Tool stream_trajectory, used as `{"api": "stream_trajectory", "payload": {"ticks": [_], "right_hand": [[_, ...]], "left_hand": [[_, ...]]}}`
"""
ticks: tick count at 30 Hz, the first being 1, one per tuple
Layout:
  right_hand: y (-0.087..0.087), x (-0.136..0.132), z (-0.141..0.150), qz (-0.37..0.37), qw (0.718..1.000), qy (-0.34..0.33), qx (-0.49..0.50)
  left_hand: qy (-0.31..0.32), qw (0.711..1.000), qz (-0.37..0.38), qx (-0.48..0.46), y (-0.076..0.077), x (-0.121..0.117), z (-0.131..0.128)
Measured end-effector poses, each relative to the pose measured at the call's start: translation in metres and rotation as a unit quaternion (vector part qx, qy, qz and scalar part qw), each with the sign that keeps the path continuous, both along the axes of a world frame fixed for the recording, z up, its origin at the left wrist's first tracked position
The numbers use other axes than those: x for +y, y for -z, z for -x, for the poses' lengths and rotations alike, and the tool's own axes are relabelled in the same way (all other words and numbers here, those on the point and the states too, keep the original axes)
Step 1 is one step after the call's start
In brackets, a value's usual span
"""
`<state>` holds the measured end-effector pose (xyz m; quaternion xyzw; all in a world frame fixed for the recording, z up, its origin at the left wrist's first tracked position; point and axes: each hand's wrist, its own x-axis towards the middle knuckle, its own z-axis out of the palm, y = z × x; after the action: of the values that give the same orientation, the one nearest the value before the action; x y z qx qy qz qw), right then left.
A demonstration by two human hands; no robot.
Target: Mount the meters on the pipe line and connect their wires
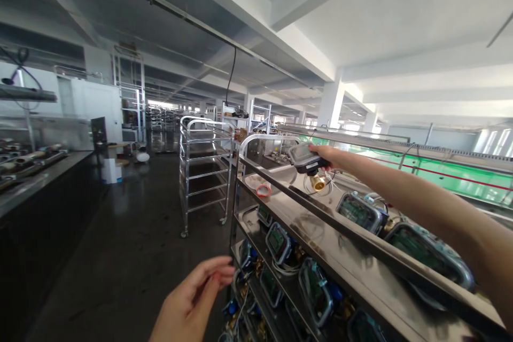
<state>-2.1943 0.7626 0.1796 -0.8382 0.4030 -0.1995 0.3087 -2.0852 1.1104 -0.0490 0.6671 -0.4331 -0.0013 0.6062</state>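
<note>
Meter [302, 156] is risking a fall, with right hand [324, 155] gripping only one end; left hand [193, 299] is hovering empty, loosely open

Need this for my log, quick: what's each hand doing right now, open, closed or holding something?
Left hand: open, fingers loosely curled, nothing visible in it.
Right hand: closed, holding a meter-like device with a brass-coloured fitting.

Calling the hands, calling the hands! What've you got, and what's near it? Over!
Right hand gripping boxy device, over top shelf. Left hand holding nothing. Orange ring and similar devices also on that shelf. Over.
</note>
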Motion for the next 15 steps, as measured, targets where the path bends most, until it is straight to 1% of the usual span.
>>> {"api": "stream_trajectory", "payload": {"ticks": [2,4,6,8,10,12,13,15], "right_hand": [[-0.012,0.021,0.006,0.002,1.000,-0.020,-0.019],[-0.020,0.045,0.012,0.010,0.998,-0.042,-0.038],[-0.024,0.072,0.018,0.012,0.996,-0.071,-0.052],[-0.025,0.097,0.022,0.009,0.993,-0.103,-0.058],[-0.024,0.118,0.024,0.010,0.990,-0.132,-0.049],[-0.019,0.134,0.024,0.012,0.987,-0.158,-0.031],[-0.017,0.140,0.024,0.013,0.985,-0.171,-0.021],[-0.009,0.152,0.025,0.019,0.981,-0.194,-0.010]], "left_hand": [[0.059,0.997,0.047,0.031,-0.035,-0.026,0.006],[0.106,0.988,0.077,0.081,-0.066,-0.045,0.016],[0.132,0.972,0.098,0.168,-0.094,-0.056,0.028],[0.155,0.945,0.119,0.261,-0.116,-0.063,0.038],[0.194,0.914,0.138,0.329,-0.132,-0.067,0.044],[0.237,0.887,0.141,0.370,-0.143,-0.068,0.048],[0.248,0.877,0.142,0.385,-0.145,-0.069,0.049],[0.247,0.868,0.137,0.407,-0.144,-0.069,0.051]]}}
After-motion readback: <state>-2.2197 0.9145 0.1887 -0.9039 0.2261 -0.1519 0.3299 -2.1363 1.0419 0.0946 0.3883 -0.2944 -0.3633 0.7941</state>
